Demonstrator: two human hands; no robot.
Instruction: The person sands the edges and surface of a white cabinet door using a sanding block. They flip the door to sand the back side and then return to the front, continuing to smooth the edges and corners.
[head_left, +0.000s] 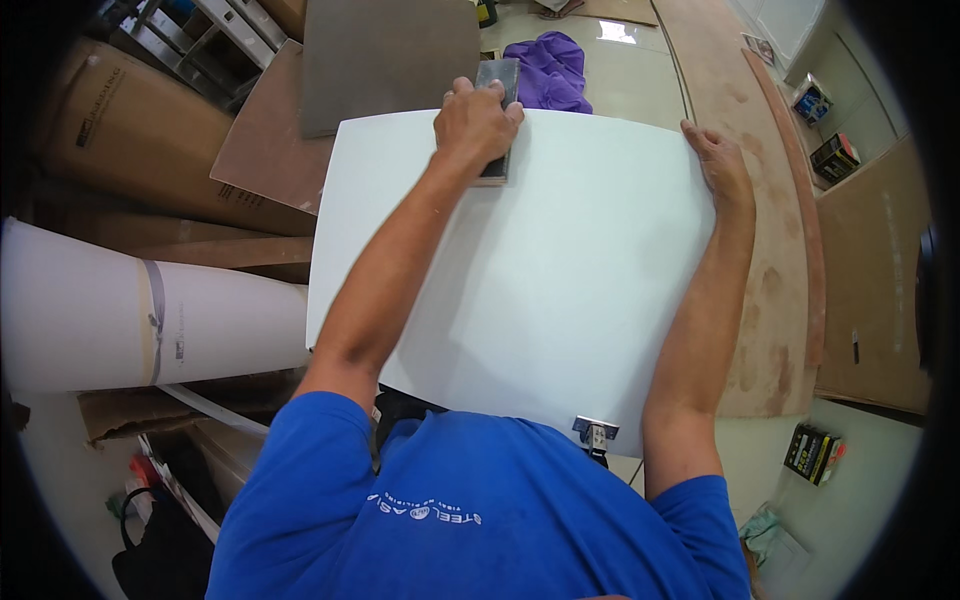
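Observation:
A large white cabinet-door panel lies in front of my body, with a metal hinge on its near edge, towards the right. My left hand, palm down, is closed around a long rectangular sanding block. The block has a dark top and a pale lower edge; it rests on the panel and juts past the far edge. At the far right corner, my right hand grips the panel's edge, its thumb at the corner and the other fingers partly hidden.
Left are cardboard boxes, a white wrapped roll and a ladder. Beyond lie a grey sheet and purple cloth. A long plywood sheet runs along the right. A person's foot shows at the top.

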